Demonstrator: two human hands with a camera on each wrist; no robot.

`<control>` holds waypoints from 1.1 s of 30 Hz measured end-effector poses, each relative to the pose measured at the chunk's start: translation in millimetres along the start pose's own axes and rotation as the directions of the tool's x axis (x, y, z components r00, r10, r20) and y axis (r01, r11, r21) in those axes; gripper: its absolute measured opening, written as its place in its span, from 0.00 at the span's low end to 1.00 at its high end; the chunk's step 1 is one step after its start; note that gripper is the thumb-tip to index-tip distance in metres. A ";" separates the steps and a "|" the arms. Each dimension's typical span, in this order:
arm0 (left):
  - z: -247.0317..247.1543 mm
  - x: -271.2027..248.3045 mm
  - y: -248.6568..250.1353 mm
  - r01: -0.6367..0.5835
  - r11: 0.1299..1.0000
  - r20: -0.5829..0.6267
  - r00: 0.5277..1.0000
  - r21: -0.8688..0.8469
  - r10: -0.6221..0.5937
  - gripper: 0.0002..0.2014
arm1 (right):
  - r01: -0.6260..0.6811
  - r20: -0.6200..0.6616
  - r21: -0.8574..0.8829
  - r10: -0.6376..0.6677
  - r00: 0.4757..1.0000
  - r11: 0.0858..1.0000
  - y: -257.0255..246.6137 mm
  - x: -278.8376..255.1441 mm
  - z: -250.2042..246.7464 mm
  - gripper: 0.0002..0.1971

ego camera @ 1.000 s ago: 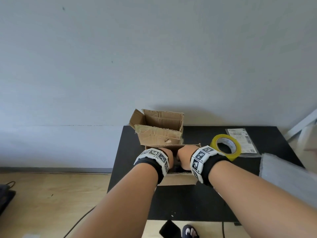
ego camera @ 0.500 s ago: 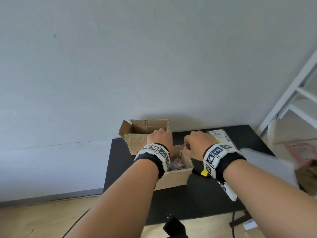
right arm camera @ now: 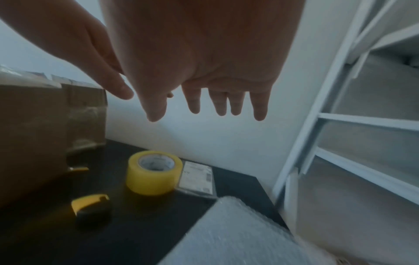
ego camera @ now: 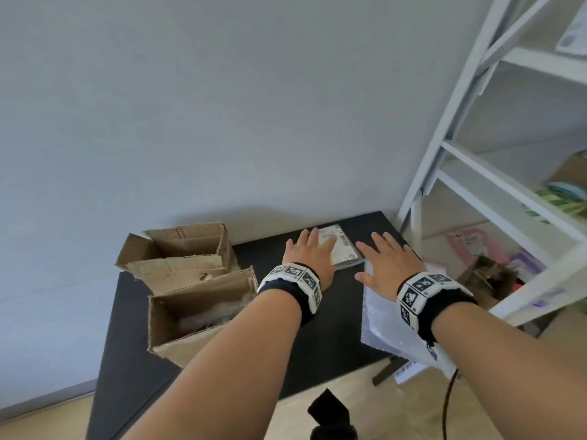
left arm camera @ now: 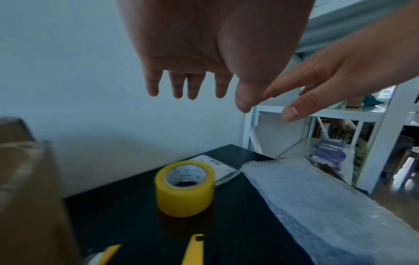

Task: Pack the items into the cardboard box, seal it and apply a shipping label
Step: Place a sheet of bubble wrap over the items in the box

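An open cardboard box (ego camera: 165,325) with a bubble-wrapped item inside stands on the black table (ego camera: 330,338) at the left. Behind it stands a second, torn cardboard box (ego camera: 184,246). A yellow tape roll (left arm camera: 184,188) (right arm camera: 154,173) sits right of the boxes, hidden under my left hand in the head view. A shipping label in a clear sleeve (ego camera: 341,249) (right arm camera: 197,176) lies behind the roll. My left hand (ego camera: 309,254) (left arm camera: 188,87) hovers flat and empty above the roll. My right hand (ego camera: 386,263) (right arm camera: 217,105) hovers with spread fingers over a bubble wrap sheet (ego camera: 384,322) (left arm camera: 317,206).
A yellow utility knife (right arm camera: 90,200) (left arm camera: 192,251) lies on the table in front of the tape roll. A white shelf unit (ego camera: 495,173) with assorted goods stands close on the right. A wall runs behind the table. A dark cable (ego camera: 448,404) hangs off the front right.
Both hands have left the open box and moved right, spreading flat above the tape roll and bubble wrap. The head view has swung to the right.
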State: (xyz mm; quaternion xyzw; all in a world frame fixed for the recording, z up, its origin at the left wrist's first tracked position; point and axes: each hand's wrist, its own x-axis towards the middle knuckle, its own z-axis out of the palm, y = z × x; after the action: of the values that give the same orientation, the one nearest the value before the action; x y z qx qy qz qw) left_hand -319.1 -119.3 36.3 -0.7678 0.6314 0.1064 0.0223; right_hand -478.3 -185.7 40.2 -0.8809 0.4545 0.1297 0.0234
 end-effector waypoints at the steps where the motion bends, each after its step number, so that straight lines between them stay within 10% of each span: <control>1: 5.3 5.3 10.8 -0.017 1.000 0.010 1.000 0.004 0.017 0.33 | -0.015 0.012 0.016 0.015 1.000 1.000 9.8 -1.3 6.7 0.36; 19: 103.7 55.1 88.7 -0.044 0.998 0.287 0.956 -0.045 0.055 0.33 | -0.015 0.285 0.087 -0.010 0.959 0.996 80.7 14.1 115.6 0.35; 33: 135.4 68.3 96.4 0.030 0.992 0.397 0.918 -0.121 0.021 0.33 | 0.012 0.245 0.123 -0.042 0.969 0.992 84.5 28.0 145.5 0.33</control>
State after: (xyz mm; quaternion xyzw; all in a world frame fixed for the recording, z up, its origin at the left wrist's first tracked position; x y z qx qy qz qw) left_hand -419.0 -181.8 -99.3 -0.7316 0.6039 0.2992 0.1024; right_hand -561.1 -234.2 -100.8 -0.8610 0.4430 0.2102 0.1349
